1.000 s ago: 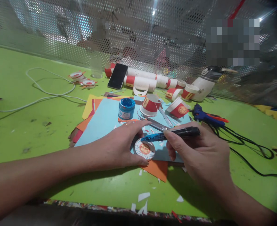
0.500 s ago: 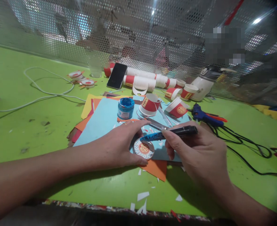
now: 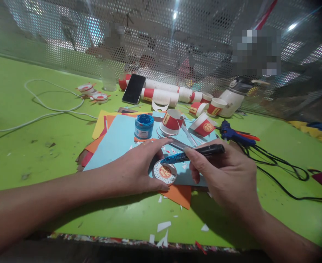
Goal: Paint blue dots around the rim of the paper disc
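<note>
My left hand (image 3: 139, 166) curls round the left side of a small round paper disc (image 3: 165, 172), thumb at its near edge. The disc has an orange-red emblem in the middle and blue dots on its white border. In my right hand (image 3: 226, 171) is a black pen (image 3: 204, 151), its front end coated in blue paint. That painted tip is at the disc's upper left rim; whether it touches, I cannot tell. Behind my left hand stands an open jar of blue paint (image 3: 144, 127). Light blue paper (image 3: 108, 146) lies beneath, on orange sheets.
Cut red-and-white paper cups (image 3: 172, 120) stand beyond my hands, with stacked cups (image 3: 161, 96) and a phone (image 3: 134, 88) behind. At right lie a blue glue gun (image 3: 236, 133) and its black cord. A white jug (image 3: 233, 98) and a cable (image 3: 48, 113) are farther off. Paper scraps (image 3: 164, 226) litter the near edge.
The whole view has shifted slightly, so everything sits a little farther left. Both hands keep their grips, and the pen tip stays at the disc's upper left rim.
</note>
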`<state>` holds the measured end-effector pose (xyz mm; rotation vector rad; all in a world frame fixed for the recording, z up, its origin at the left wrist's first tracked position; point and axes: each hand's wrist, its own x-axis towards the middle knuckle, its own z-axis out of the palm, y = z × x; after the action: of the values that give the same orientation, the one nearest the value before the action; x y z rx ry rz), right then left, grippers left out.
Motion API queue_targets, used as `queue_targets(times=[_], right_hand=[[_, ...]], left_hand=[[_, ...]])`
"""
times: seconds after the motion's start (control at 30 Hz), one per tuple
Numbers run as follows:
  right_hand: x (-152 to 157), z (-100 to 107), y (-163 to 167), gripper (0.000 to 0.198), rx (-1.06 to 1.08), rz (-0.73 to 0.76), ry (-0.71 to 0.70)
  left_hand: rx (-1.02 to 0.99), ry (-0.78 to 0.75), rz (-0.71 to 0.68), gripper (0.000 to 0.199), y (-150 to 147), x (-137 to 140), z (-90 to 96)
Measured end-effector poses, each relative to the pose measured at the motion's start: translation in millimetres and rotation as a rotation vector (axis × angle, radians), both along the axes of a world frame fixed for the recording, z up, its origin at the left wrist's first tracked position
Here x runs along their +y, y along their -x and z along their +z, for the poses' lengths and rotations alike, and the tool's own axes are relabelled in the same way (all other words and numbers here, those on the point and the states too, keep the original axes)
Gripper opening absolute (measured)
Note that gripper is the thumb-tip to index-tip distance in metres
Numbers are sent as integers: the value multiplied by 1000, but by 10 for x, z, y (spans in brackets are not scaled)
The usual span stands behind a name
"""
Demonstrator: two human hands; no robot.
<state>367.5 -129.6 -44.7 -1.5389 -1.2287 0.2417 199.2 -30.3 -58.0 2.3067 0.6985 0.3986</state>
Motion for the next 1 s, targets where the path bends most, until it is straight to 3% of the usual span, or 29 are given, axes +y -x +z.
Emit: queue_targets(times=[0.23, 0.6, 0.73, 1.0], right_hand=[[-61, 108, -43, 29, 15, 28, -160], [-23, 49, -35, 18, 91, 32, -55], [-34, 47, -86, 15, 122, 110, -76], [-58, 139, -188, 18, 232, 78, -135]], left_hand=[[10, 56, 2, 95, 5, -10, 44], [-12, 121, 7, 87, 45, 13, 46], [-51, 160, 0, 77, 55, 7, 55], [-72, 18, 1, 87, 83, 33, 59]])
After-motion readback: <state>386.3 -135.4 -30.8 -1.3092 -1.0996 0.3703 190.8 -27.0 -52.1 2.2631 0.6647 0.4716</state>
